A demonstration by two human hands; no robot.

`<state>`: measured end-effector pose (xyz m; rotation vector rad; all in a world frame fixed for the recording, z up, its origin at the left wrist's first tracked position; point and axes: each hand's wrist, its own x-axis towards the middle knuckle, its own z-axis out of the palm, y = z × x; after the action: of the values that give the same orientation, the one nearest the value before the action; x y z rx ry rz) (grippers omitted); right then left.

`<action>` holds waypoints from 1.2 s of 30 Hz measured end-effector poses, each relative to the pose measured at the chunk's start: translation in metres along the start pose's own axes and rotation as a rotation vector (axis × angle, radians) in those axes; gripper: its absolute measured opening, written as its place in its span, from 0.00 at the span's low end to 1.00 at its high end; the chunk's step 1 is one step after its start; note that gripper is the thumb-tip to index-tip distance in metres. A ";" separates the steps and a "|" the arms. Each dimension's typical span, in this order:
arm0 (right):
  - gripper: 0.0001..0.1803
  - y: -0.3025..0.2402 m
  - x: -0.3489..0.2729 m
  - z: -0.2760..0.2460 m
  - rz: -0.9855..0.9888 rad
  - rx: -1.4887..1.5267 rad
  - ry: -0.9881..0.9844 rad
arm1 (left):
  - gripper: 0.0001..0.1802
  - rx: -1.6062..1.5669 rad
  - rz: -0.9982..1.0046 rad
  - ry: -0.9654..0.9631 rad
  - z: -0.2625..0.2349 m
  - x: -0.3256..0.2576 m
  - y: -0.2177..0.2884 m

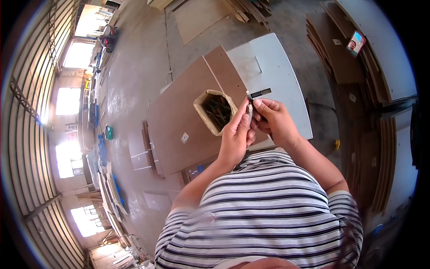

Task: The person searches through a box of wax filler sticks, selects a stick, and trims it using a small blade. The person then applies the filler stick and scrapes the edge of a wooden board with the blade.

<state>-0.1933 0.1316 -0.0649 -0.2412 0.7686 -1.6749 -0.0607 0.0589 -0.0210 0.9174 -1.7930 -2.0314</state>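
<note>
My left hand and my right hand meet in front of my striped shirt, both pinching a small slim metal piece that pokes up between the fingertips. Just left of the hands stands an open cardboard box with several dark screw-like parts inside. The box rests on a large brown board. A dark slim tool lies on the white panel just beyond my right hand.
Brown boards lean in stacks along the right, where a phone is propped. More boards lie on the concrete floor and at the top. Board stacks line the left side by bright windows.
</note>
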 end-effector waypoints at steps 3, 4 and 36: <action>0.18 -0.003 -0.002 0.001 0.028 0.060 -0.009 | 0.26 -0.101 -0.061 -0.004 0.000 0.003 0.005; 0.18 -0.004 -0.002 0.000 0.029 0.062 -0.009 | 0.26 -0.099 -0.063 -0.004 0.000 0.004 0.005; 0.14 0.027 -0.028 -0.098 0.096 -0.465 0.208 | 0.17 -0.232 0.410 0.363 -0.186 0.159 0.116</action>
<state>-0.2178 0.1910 -0.1482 -0.3494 1.3062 -1.4265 -0.0890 -0.2029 0.0421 0.7211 -1.3819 -1.6473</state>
